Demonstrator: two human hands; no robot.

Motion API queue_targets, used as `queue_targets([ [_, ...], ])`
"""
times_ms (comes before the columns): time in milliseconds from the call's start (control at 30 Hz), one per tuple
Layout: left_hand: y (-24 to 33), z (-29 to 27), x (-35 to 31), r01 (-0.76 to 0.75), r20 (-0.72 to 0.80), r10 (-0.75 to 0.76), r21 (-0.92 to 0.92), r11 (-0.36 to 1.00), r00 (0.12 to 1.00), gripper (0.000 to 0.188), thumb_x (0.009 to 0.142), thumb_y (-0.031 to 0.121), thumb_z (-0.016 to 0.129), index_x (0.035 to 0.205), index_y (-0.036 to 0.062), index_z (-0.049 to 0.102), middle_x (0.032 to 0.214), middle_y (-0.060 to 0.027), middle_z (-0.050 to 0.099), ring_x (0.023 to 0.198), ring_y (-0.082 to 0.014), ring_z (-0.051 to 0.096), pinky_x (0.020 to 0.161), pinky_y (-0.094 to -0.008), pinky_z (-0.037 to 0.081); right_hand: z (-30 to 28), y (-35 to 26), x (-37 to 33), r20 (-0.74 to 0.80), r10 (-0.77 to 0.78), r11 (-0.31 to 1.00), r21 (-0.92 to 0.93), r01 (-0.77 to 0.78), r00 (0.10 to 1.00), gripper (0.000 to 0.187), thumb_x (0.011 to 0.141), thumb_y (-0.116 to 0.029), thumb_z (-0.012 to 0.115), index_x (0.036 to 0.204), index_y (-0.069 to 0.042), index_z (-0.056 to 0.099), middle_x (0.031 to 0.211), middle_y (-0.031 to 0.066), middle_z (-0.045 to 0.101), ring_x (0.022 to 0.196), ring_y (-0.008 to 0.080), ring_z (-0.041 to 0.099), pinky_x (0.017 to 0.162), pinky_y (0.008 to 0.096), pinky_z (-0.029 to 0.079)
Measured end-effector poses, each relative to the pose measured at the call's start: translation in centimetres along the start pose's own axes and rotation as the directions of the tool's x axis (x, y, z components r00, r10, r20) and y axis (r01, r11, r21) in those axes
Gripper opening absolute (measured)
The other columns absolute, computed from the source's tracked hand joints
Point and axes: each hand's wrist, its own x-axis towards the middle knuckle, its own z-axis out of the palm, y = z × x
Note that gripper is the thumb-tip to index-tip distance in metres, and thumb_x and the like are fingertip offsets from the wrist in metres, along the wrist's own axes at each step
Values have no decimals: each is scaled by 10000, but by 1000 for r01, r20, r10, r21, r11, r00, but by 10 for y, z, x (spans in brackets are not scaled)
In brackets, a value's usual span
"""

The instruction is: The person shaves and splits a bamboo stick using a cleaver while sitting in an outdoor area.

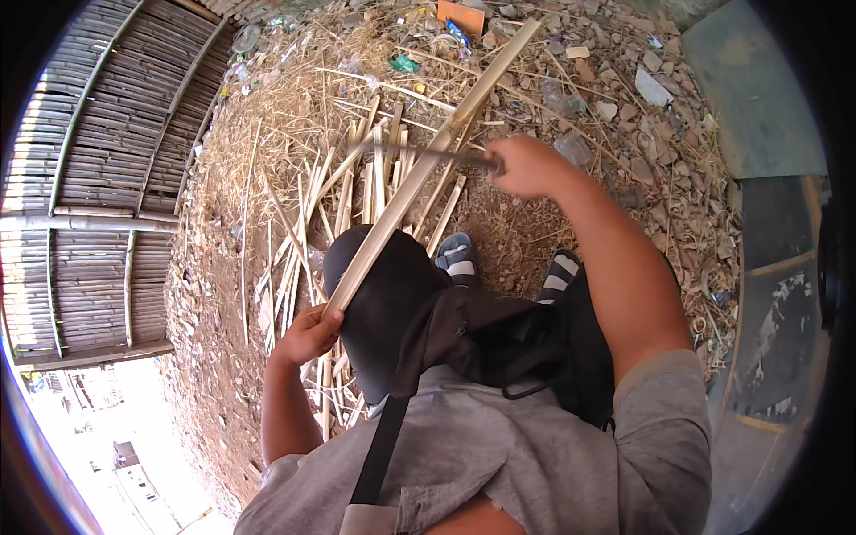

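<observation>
A long, pale split bamboo strip (379,234) slants from my left lap up to the far right, its inner side facing up. My left hand (308,336) is closed round its near end, thumb on top. In my right hand (526,167), the fingers are wrapped round the handle of a long-bladed knife (471,160). The dark blade points left and crosses the strip at about its middle; motion blurs its tip. Whether the edge bites into the bamboo I cannot tell. Below the crossing, the strip passes over my dark-clad left knee (392,285).
Several cut bamboo strips (308,209) lie loose on the ground ahead and to the left, among straw-like shavings. Stony rubble (664,152) and plastic litter spread to the right. A bamboo-slat panel (116,116) stands at left, grey-green sheets (758,89) at right. My sandalled feet (459,259) are below.
</observation>
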Motion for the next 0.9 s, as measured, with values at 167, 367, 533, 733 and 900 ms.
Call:
queue_targets([
  [167,11,5,-1,58,-80,-54,48,997,995,357,1002,394,621,862,71,563,588,46,454,455,-62,403,423,-249,318,13,54,5,-294,315,924,312,-221,902,478,774,-273,768,1159,-9,666,1039,190,703,889,334,695,804,424,544],
  [367,-3,25,-12,-198,-222,383,573,795,897,360,918,290,726,1034,-21,586,705,-32,576,610,-123,557,550,-295,452,-15,10,-20,-197,138,970,226,-92,971,389,787,-290,764,1043,-15,666,915,173,702,856,328,696,761,431,542],
  [533,5,33,-20,-90,-247,293,604,792,924,262,929,195,688,1035,-19,580,901,-81,605,828,-134,561,725,-312,453,-1,-24,-22,-86,94,978,194,-76,992,315,811,-274,742,1022,-52,670,880,161,696,859,324,696,755,453,541],
  [733,28,35,-24,-92,-109,157,450,888,982,224,930,106,657,1101,-3,560,933,-28,598,914,-118,520,802,-319,439,29,8,7,-50,55,981,190,-44,997,341,812,-288,739,1059,-56,698,936,176,707,905,332,696,803,448,551],
  [900,21,16,-16,-47,-23,55,268,962,998,174,887,7,636,912,110,499,703,38,423,579,-84,394,519,-266,312,26,13,7,-151,173,950,287,-125,973,423,802,-286,747,1125,-19,692,971,193,712,934,333,700,836,417,548],
])
